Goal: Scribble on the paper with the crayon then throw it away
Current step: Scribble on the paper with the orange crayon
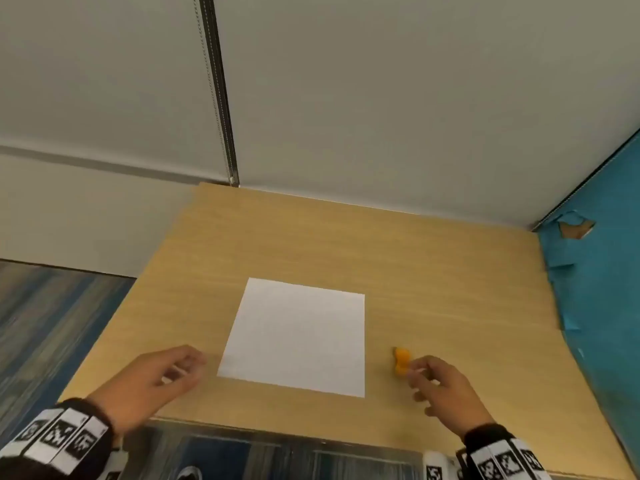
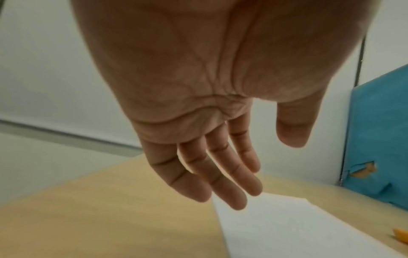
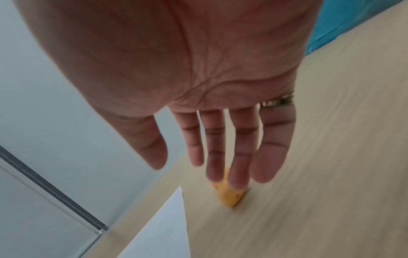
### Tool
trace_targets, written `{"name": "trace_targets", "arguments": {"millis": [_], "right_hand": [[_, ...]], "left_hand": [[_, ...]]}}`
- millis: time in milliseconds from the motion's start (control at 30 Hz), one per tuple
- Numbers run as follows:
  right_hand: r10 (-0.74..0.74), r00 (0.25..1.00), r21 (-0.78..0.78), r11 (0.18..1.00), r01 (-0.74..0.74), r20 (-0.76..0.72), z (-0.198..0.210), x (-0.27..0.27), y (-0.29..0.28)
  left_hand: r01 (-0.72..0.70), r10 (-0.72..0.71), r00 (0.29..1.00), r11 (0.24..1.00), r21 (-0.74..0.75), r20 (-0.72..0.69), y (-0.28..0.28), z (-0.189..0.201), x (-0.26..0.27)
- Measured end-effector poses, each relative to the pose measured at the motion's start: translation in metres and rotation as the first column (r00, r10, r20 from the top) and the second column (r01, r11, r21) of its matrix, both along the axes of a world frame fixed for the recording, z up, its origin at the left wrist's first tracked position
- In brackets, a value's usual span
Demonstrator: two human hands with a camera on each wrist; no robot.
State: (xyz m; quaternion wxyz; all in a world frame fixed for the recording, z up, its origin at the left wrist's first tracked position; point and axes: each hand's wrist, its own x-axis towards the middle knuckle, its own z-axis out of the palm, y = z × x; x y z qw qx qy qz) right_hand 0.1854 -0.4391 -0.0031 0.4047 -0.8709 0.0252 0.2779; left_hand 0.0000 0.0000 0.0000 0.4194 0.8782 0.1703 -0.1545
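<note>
Light wood-grain table (image 1: 346, 244) set against a pale wall of blinds (image 1: 381, 91); dark vertical gap with a bead chain (image 1: 216, 98) between two blinds; blue panel (image 1: 602, 278) at right, its covering torn and peeling; blue-grey streaked floor (image 1: 45, 323) at left; lighting even.

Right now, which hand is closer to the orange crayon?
Right. The right hand reaches the orange crayon with its fingers; the left hand hovers beyond the paper, on its far side.

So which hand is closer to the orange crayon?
The right hand. Its fingertips reach down right beside the orange crayon, while the left hand hovers across the white paper, far from it.
</note>
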Motion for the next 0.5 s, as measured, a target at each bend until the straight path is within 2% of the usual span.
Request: {"name": "trace_targets", "arguments": {"millis": [67, 133, 200, 300, 400, 500], "right_hand": [[-0.072, 0.997, -0.068, 0.995, 0.074, 0.024, -0.009, 0.016, 0.011], [-0.077, 0.997, -0.168, 0.982, 0.081, 0.028, -0.018, 0.030, 0.022], [-0.006, 1.000, -0.306, 0.952, 0.015, 0.030, -0.032, 0.038, 0.029], [0.100, 0.992, -0.447, 0.893, -0.059, 0.070, -0.045, 0.043, 0.035], [0.055, 0.993, -0.405, 0.914, -0.008, 0.105, -0.053, 0.045, 0.035], [-0.062, 0.991, -0.273, 0.957, 0.093, 0.121, -0.057, 0.044, 0.027]], "left_hand": [[0.048, -0.047, 0.998, 0.999, -0.009, 0.051, -0.008, 0.009, 0.023], [0.102, -0.101, 0.991, 0.995, -0.016, 0.091, -0.017, 0.011, 0.049], [0.141, -0.141, 0.989, 0.990, 0.003, 0.054, -0.030, 0.002, 0.074], [0.238, -0.232, 0.971, 0.960, 0.144, -0.057, -0.039, -0.014, 0.110], [0.260, -0.236, 0.964, 0.937, 0.234, -0.125, -0.037, -0.029, 0.131], [0.408, -0.349, 0.910, 0.855, 0.321, -0.225, -0.038, -0.046, 0.139]]}}
